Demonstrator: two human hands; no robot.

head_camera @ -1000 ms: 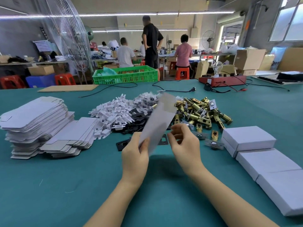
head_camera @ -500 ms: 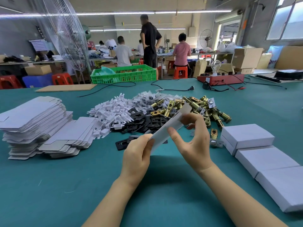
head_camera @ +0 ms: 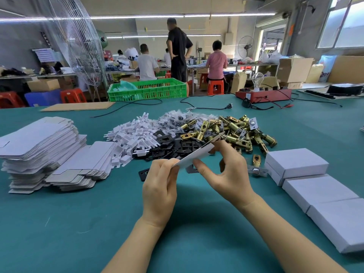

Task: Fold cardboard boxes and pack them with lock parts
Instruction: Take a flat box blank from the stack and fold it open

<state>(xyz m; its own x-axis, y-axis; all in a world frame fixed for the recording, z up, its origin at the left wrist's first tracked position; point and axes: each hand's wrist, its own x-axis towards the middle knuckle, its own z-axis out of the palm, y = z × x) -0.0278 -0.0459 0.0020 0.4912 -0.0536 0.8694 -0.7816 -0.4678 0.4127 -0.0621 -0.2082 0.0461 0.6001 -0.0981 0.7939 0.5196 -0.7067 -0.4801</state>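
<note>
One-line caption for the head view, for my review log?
Both hands, left and right, pinch a flat white box blank above the green table, lock parts piled behind.

The scene is bright and evenly lit by long ceiling tube lights (head_camera: 137, 16) far overhead and daylight from windows (head_camera: 342, 22) far right; soft shadows lie beneath the forearms on the table (head_camera: 59, 223); wide-angle distortion bends the edges; far workers look slightly soft.

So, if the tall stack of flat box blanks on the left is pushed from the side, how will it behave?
The stack of flat blanks probably shears rather than slides whole: its sheets lie loose and uneven, and a lower pile already fans out beside it. Single sheets look thin and light, so likely slippery.
</note>
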